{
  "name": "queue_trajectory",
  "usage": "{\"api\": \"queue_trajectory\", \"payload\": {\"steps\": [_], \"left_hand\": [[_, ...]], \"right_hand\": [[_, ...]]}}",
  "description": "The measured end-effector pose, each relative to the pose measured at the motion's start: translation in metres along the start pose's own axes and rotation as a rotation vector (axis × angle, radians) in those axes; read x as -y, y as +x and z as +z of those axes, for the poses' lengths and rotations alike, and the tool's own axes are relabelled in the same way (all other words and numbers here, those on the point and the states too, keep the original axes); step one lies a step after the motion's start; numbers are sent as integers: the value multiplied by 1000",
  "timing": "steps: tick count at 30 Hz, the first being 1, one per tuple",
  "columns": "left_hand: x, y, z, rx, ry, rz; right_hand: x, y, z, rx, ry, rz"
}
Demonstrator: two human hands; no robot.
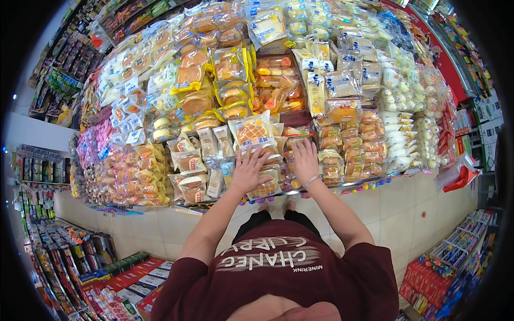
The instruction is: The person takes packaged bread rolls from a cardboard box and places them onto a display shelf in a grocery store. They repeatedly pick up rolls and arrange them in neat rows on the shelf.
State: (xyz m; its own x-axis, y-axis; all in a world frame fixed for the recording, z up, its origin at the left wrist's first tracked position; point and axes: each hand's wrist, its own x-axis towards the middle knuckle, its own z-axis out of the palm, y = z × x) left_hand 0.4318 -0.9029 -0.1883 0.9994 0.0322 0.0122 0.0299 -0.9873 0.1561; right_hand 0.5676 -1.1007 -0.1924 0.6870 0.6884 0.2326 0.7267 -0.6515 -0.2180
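Note:
My left hand (pixel 250 171) lies palm down with spread fingers on a stack of clear-wrapped cakes near the front edge of the display. Just beyond its fingertips is a wrapped cake with a lattice top (pixel 253 132). My right hand (pixel 305 161) rests on wrapped snacks to the right, its fingers extended and a bracelet at the wrist. What lies under the right palm is hidden. Packs of small cakes (pixel 331 163) stand right of that hand. Left of my left hand are wrapped round cakes (pixel 188 161) and narrow wrapped pieces (pixel 216 182).
The broad display holds many rows of packaged breads, with yellow-edged packs (pixel 231 66) and a dark red bin of orange-toned packs (pixel 277 86) farther back. Shelves of goods (pixel 52 257) stand at the lower left, and a wire rack (pixel 457 244) at the lower right. Tiled floor (pixel 361 204) shows around my feet.

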Motion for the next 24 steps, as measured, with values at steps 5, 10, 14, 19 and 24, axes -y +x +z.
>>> {"api": "queue_trajectory", "payload": {"steps": [5, 10, 14, 19, 24], "left_hand": [[0, 0, 3, -14, 27, 15], [0, 1, 6, 5, 27, 19], [0, 1, 5, -2, 33, 23], [-1, 0, 4, 20, 59, 8], [-1, 2, 6, 3, 53, 26]], "right_hand": [[-37, -38, -38, 25, -83, 156], [-81, -47, -35, 43, -95, 122], [-92, -32, -43, 114, -132, 34], [-87, -8, -70, 344, -196, 53], [-95, -2, -53, 253, -243, 152]]}}
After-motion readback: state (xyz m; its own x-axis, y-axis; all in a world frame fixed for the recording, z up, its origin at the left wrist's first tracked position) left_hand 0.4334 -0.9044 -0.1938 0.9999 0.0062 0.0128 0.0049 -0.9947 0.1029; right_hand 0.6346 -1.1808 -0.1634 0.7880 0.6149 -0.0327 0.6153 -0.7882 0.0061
